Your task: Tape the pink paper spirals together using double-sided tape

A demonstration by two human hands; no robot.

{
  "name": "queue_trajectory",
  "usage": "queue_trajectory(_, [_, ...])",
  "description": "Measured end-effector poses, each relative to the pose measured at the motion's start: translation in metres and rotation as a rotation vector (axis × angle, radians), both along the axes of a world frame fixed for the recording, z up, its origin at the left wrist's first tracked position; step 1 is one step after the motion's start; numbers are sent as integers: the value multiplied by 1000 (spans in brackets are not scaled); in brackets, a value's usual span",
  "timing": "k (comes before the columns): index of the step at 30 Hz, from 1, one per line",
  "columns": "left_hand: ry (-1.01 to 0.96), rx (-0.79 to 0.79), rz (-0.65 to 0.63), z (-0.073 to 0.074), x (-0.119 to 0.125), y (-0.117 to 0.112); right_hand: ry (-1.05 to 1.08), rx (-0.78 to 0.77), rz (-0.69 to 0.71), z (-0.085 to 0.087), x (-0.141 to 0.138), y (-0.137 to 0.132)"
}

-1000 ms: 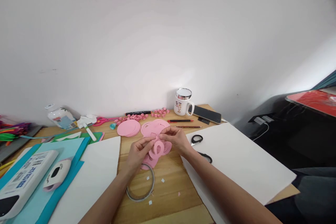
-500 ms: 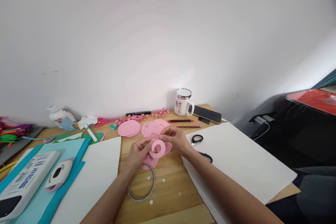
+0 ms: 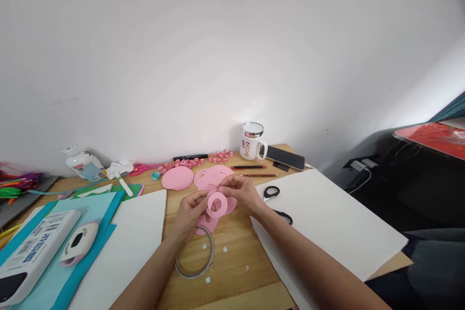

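Turquoise paper (image 3: 103, 208) lay well to the left of the mug (image 3: 247, 150), nearer the camera, with a long white box (image 3: 39, 252) on top. A white bottle (image 3: 83, 163) leaned back by the wall, also way left of the mug, and some pink scissors (image 3: 140, 169) sat a bit closer to it. Next came a stack of pink discs (image 3: 177, 178), left of the mug and slightly in front. My left hand (image 3: 188, 213) was up in front of the mug and to its left, fingers pinched on a pink paper ring (image 3: 218, 214), with a grey tape roll (image 3: 208, 266) on the desk (image 3: 238, 283) below. The ring was held in front of the mug, slightly left. My right hand (image 3: 244, 196) had its fingertips pinched near the ring's top edge; can't tell exactly which bit they gripped. Black-handled scissors (image 3: 278, 191) sat front-right of the mug, and a phone (image 3: 285, 157) lay just right of it.
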State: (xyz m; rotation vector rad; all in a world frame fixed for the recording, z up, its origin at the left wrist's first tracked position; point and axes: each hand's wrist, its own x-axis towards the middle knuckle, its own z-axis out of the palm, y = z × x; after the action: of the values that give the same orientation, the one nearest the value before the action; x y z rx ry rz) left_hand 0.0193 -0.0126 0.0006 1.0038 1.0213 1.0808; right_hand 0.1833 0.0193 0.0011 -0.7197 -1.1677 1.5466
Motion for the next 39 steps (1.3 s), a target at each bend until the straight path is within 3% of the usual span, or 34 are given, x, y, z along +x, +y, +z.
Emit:
queue_trajectory(6, [-9,3,-23,-1,0,0,-29,21,-32,3,-2,-1])
queue_trajectory(13, [-16,19,-11,-1,-2,1,-10,35,27,1,-1,-1])
queue_trajectory(26, [22,46,-42,-2,-1,1,-37,56,-34,2,-3,-1])
queue_trajectory(39, [38,26,1,1,-1,1,-45,94,4,-1,-4,-1])
